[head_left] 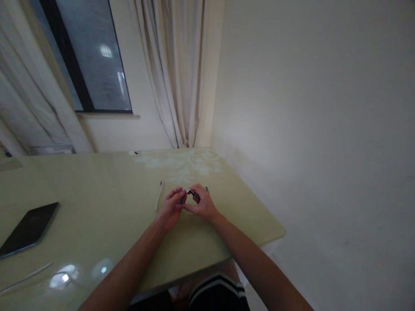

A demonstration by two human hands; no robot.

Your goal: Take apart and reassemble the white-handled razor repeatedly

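Observation:
Over the right part of the pale green table (126, 176), my left hand (170, 210) and my right hand (203, 205) meet close together. Closed fingers of both hands pinch a small dark object with a shiny part (191, 192) between them; its details are too small to tell. A short white cable (159, 195) with a dark end lies just left of my left hand. A small greenish item (207, 189) shows behind my right hand, mostly hidden.
A black tablet (28, 229) lies at the left, with a thin pale cable (24, 278) nearer the front. A tiny dark item (135, 153) sits by the back edge. A white wall (311, 124) borders the table's right side; curtains (177, 61) hang behind.

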